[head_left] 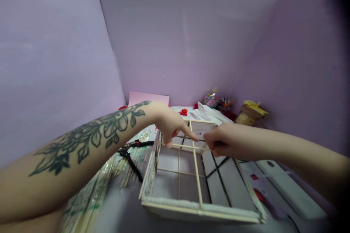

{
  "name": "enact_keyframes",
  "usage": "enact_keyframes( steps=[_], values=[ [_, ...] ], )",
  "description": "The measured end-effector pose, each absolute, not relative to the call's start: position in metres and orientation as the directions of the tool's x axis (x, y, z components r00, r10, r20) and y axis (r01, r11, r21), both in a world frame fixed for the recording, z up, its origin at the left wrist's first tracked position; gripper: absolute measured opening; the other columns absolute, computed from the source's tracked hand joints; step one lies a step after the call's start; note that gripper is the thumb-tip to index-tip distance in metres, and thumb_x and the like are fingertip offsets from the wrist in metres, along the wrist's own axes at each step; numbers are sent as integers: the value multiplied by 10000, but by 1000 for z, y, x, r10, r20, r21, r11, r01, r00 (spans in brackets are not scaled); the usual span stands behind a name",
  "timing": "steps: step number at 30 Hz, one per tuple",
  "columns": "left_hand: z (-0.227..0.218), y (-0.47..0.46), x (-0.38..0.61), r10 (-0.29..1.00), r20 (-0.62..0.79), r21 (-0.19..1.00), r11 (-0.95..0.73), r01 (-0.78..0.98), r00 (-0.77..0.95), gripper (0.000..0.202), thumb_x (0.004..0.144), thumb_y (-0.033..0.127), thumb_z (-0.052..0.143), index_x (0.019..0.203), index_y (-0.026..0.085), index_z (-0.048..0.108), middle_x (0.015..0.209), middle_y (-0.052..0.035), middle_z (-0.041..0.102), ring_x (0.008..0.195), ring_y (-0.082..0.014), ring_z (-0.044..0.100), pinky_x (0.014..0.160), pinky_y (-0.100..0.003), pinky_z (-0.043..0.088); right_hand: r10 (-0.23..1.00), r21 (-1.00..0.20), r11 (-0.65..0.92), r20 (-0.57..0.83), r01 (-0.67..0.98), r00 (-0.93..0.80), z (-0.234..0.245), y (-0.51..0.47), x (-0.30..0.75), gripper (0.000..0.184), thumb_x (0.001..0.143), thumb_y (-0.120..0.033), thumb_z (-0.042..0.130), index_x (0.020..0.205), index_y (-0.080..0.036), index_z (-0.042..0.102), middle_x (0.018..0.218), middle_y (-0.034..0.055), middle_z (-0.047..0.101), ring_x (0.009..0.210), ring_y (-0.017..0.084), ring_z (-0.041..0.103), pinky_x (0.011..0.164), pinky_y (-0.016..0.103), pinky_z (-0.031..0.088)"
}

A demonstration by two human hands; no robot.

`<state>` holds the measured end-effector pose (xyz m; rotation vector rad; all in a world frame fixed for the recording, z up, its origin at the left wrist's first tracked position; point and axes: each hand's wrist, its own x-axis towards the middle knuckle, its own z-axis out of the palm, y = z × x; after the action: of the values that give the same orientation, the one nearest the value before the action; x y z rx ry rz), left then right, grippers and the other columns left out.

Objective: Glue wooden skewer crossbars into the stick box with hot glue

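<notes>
A box-shaped frame of thin wooden sticks (197, 174) stands on the table, with pale panels and dark strips inside. One long stick runs along its top, and a thin wooden cross stick (183, 146) lies across it. My left hand (171, 122) reaches over the frame's far part; its index finger points out towards the crossing, and another fingertip touches the cross stick's left part. My right hand (222, 139) is closed at the cross stick's right end, its fingertips partly hidden. Left of the frame lie pliers with black handles (132, 165).
Bundles of wooden sticks in clear wrapping (93, 193) lie at left. A white power strip (292, 189) and a purple tool with a cord (273, 204), perhaps a glue gun, lie at right. Behind are a yellow-lidded cup (250, 113), a candy-coloured jar (212, 98) and purple walls (186, 43).
</notes>
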<state>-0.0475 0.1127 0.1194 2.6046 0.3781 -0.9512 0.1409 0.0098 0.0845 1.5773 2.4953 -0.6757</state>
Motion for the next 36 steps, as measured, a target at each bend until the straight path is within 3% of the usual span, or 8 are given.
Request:
enact_keyframes(
  steps=[9, 13, 17, 21, 27, 33, 36],
  values=[
    [112, 122, -54, 108, -656, 280, -884, 374, 747, 844, 702, 293, 679, 1448, 421, 307, 801, 36, 581, 745, -173, 547, 702, -272, 450, 869, -103, 435, -213, 894, -447, 79, 8, 135, 99, 739, -117, 539, 694, -203, 559, 673, -1, 632, 620, 137, 532, 558, 243, 291],
    [109, 120, -54, 62, -662, 346, -859, 378, 747, 860, 732, 362, 678, 1481, 362, 255, 833, 26, 589, 770, -170, 565, 711, -269, 456, 887, 24, 443, -155, 896, -434, 76, 11, 141, 114, 741, -100, 526, 716, -204, 568, 703, 21, 639, 632, 154, 531, 540, 252, 250],
    [110, 112, -54, 109, -633, 334, -855, 397, 766, 844, 754, 402, 656, 1489, 345, 244, 939, -6, 636, 815, -186, 599, 715, -273, 469, 872, 4, 466, -171, 885, -459, 79, 15, 147, 130, 742, -87, 523, 697, -201, 565, 688, 18, 632, 636, 154, 532, 550, 248, 259],
    [112, 100, -47, 164, -596, 294, -866, 404, 786, 867, 752, 449, 658, 1497, 309, 238, 1039, -41, 674, 915, -223, 627, 759, -290, 475, 845, 56, 529, -127, 847, -520, 81, 23, 161, 146, 761, -74, 528, 700, -195, 580, 708, 31, 626, 647, 159, 526, 567, 256, 265],
    [125, 76, -28, 295, -587, 195, -852, 486, 754, 879, 797, 454, 631, 1516, 215, 187, 1161, -103, 673, 1034, -256, 622, 845, -317, 467, 678, 39, 735, -69, 677, -732, 85, 45, 192, 192, 789, -28, 510, 710, -182, 593, 720, 30, 620, 691, 154, 509, 630, 257, 310],
    [126, 72, -27, 384, -483, 112, -864, 491, 786, 835, 758, 432, 685, 1474, 226, 308, 1386, -155, 509, 1170, -312, 551, 919, -401, 464, 619, 47, 785, -31, 617, -785, 81, 64, 197, 198, 814, -45, 501, 702, -183, 588, 689, 16, 622, 692, 157, 511, 645, 261, 324],
    [121, 76, -27, 377, -380, 89, -894, 439, 845, 880, 726, 409, 732, 1476, 245, 300, 1553, -157, 247, 1391, -358, 288, 1063, -470, 346, 695, -47, 717, -19, 695, -719, 80, 65, 199, 160, 815, -81, 535, 706, -180, 597, 737, 23, 641, 715, 154, 551, 656, 244, 350]
  ],
)
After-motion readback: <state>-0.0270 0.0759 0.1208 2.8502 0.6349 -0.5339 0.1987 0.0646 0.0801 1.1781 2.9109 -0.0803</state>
